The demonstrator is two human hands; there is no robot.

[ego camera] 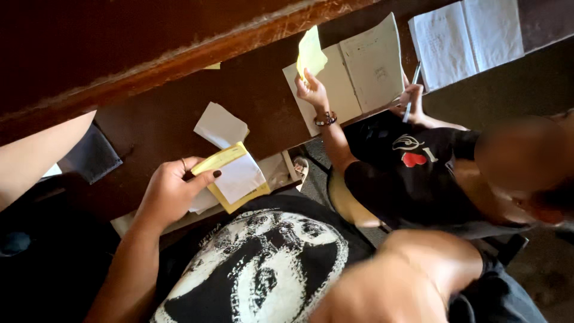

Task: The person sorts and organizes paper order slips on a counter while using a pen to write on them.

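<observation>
My left hand (172, 192) grips a small stack of yellow and white paper slips (236, 176) by its left edge, thumb on top, over the near edge of a dark wooden desk (161, 122). A ring sits on one finger. Just beyond the stack, a loose white slip (219, 124) lies on the desk. My right hand does not show; only a blurred bare limb (406, 275) crosses the lower right, in front of my black printed shirt (263, 269).
A person in a black shirt (412, 167) sits to my right, holding up a yellow note (311, 55) in one hand and a pen (411, 90) in the other over an open notebook (359, 75). More white sheets (466, 36) lie further right. Another arm (36, 152) reaches in at left.
</observation>
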